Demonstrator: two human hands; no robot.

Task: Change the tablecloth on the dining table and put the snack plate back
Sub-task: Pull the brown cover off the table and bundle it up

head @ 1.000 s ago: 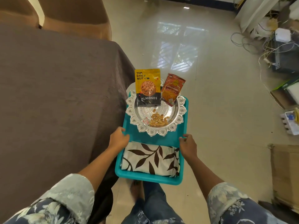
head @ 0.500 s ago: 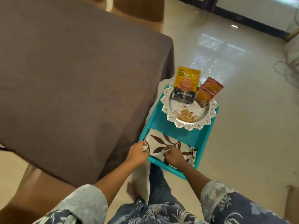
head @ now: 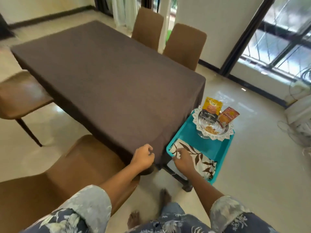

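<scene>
Head view: a long dining table [head: 104, 78] fills the room's middle, draped to its edges in a plain dark brown tablecloth [head: 127, 115]. Tan chairs [head: 185, 46] stand at the far side, more at the left and near side, all on pale glossy floor tiles [head: 252, 148], with a barred window [head: 282, 42] at the right.

Half a second back the camera looked steeply down at the tray; now it's lifted, and the whole table and room come into sight. The left hand [head: 143, 158] has left the tray and sits loosely curled, fingers together, at the table's near corner, against the hanging cloth. The right hand [head: 183, 159] stays on the folded leaf-print cloth [head: 200, 157], fingers spread apart on it.

That cloth lies in the near end of a teal tray [head: 217, 148] just beside the table corner. The silver snack plate [head: 212, 126], scalloped rim, holds loose nuts, an almond packet [head: 211, 109] and an orange packet [head: 228, 116] at the tray's far end.
</scene>
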